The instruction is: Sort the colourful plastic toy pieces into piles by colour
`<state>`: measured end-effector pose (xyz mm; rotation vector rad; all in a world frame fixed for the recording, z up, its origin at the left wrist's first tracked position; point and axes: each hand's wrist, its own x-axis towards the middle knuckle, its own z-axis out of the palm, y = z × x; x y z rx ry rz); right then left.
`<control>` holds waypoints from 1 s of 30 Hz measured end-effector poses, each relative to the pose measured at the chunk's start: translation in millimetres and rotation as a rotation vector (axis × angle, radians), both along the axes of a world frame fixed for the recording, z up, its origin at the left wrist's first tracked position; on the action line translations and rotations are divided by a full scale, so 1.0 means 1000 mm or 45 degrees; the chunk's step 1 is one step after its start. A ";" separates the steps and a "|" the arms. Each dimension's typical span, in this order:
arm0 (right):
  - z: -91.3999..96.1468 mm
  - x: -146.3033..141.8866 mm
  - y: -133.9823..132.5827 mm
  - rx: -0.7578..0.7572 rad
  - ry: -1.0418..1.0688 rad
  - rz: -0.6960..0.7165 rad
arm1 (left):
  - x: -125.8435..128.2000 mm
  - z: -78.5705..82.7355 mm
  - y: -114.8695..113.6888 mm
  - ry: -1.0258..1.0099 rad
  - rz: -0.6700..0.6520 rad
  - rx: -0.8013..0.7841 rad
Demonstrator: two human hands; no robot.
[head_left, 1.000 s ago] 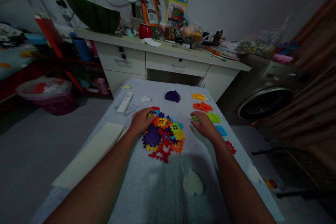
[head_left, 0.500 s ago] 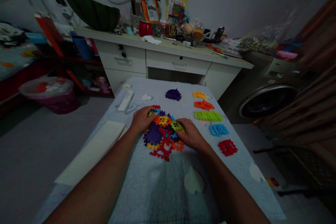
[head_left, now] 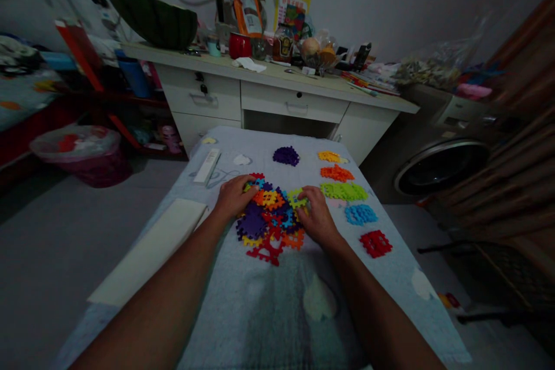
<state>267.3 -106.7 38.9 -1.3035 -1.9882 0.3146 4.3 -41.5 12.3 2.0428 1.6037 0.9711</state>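
Observation:
A mixed pile of flat plastic interlocking pieces (head_left: 252, 221) in several colours lies in the middle of the cloth-covered table. My left hand (head_left: 234, 196) rests against the pile's left side, its thumb and fingers apart over the edge pieces; its fingertips are partly hidden. On the right, my right hand (head_left: 315, 214) pinches a light green interlocking piece (head_left: 295, 198) at the pile's edge. Sorted groups stand apart: purple pieces (head_left: 286, 155) behind, then yellow pieces (head_left: 329, 156), orange pieces (head_left: 337, 173), green pieces (head_left: 344, 191), blue pieces (head_left: 361, 214) and red pieces (head_left: 376, 243) down the right side.
A white strip-like box (head_left: 207, 166) and a long pale board (head_left: 150, 251) lie along the table's left side. Behind stands a white desk (head_left: 295, 98) loaded with household items. A washing machine (head_left: 442, 150) is at right, a lined pink bin (head_left: 82, 156) at left.
My right hand has shifted slightly right, and the green piece has come with it toward the pile's right edge. My left hand has stayed almost in place.

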 end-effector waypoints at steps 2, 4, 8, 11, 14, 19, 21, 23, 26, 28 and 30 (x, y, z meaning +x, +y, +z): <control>-0.002 0.005 0.003 0.020 0.006 -0.084 | 0.000 0.000 0.000 -0.006 -0.003 -0.001; -0.005 0.010 0.006 0.020 -0.001 -0.151 | 0.000 0.000 0.000 -0.001 -0.009 -0.007; -0.010 0.017 0.011 -0.007 -0.006 -0.241 | 0.000 0.001 0.000 0.006 -0.011 -0.015; -0.012 0.019 0.014 -0.002 -0.027 -0.298 | -0.001 0.002 0.000 0.019 -0.007 -0.021; -0.011 0.024 0.016 0.014 -0.112 -0.387 | -0.001 0.002 0.000 0.028 -0.013 -0.015; -0.008 0.041 0.021 0.022 -0.287 -0.607 | -0.001 0.003 0.000 0.019 -0.010 -0.012; -0.007 0.048 0.023 0.008 -0.347 -0.676 | 0.000 0.004 -0.001 0.021 -0.015 -0.020; -0.008 0.051 0.026 -0.012 -0.397 -0.720 | 0.000 0.005 -0.001 0.027 -0.013 -0.022; -0.010 0.054 0.029 -0.034 -0.456 -0.754 | 0.000 0.005 0.000 0.029 -0.012 -0.021; -0.011 0.054 0.029 -0.039 -0.491 -0.764 | 0.000 0.005 0.000 0.032 -0.007 -0.016; -0.012 0.053 0.029 -0.041 -0.509 -0.773 | 0.000 0.005 0.000 0.037 0.000 -0.003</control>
